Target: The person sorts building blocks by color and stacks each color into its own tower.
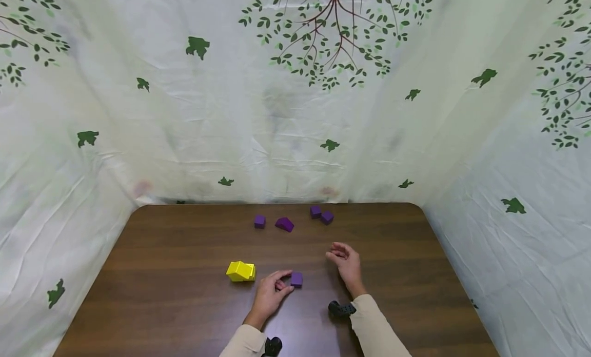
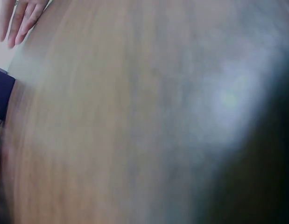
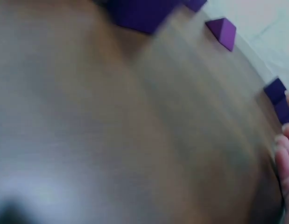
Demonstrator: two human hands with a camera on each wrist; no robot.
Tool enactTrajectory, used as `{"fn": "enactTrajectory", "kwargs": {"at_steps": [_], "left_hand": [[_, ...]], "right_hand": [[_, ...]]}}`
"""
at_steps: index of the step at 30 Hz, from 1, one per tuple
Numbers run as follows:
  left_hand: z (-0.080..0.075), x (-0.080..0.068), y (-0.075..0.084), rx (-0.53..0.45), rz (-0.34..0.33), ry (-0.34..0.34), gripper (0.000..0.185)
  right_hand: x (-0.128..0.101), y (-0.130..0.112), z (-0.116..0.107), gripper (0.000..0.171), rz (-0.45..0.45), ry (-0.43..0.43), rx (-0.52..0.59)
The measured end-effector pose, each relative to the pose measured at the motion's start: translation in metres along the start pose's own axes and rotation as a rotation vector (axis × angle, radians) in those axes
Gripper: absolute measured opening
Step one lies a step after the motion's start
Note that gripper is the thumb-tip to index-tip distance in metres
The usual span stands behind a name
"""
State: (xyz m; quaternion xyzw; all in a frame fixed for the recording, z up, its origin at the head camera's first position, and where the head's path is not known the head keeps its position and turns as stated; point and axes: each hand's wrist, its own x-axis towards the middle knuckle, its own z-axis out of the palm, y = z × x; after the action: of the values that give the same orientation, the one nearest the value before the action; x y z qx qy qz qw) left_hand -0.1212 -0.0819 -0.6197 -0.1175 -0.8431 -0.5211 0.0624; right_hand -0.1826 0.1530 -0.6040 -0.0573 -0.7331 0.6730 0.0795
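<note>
Left hand (image 1: 270, 294) rests on the brown counter (image 1: 161, 275), fingers (image 1: 282, 284) loosely curled, tips touching the left face of a small purple cube (image 1: 297, 279). Not wrapped round it, more contact than a grip. Cube sits flat on the counter, near the front edge, just right of centre.

Right hand (image 1: 346, 263) is off to the right of that cube, clear of it, fingers relaxed and half-curled, holding nothing. Cannot tell if it rests on the counter or hovers just above.

Yellow block (image 1: 241, 271) lies left of the left hand, near but apart.

Far side of the counter: one purple cube at back left (image 1: 260, 221), a purple wedge (image 1: 284, 224) just beside it, then two purple cubes (image 1: 321, 215) touching each other further right.

Both wrist views are blurred. The right wrist one shows the wedge (image 3: 222, 31) and fingertips (image 3: 285, 161) at the frame edge.

Leaf-print cloth (image 1: 277, 116) hangs behind and on both sides.
</note>
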Motion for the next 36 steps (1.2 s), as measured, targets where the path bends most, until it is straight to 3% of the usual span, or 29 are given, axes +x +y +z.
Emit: {"fn": "enactTrajectory", "kwargs": {"at_steps": [6,11,26,36], "left_hand": [[0.001,0.000,-0.002,0.023,0.028,0.013,0.036],[0.002,-0.002,-0.002,0.037,0.039,0.017,0.037],[-0.001,-0.002,-0.004,0.062,0.005,-0.010,0.036],[-0.002,-0.003,-0.003,0.077,-0.009,-0.004,0.038]], "right_hand": [[0.048,0.001,0.004,0.047,0.013,0.069,-0.141],[0.071,-0.003,0.009,0.053,0.028,0.068,-0.248],[0.104,0.003,0.024,0.049,0.004,0.068,-0.384],[0.104,0.000,0.023,0.040,-0.016,0.063,-0.451]]}}
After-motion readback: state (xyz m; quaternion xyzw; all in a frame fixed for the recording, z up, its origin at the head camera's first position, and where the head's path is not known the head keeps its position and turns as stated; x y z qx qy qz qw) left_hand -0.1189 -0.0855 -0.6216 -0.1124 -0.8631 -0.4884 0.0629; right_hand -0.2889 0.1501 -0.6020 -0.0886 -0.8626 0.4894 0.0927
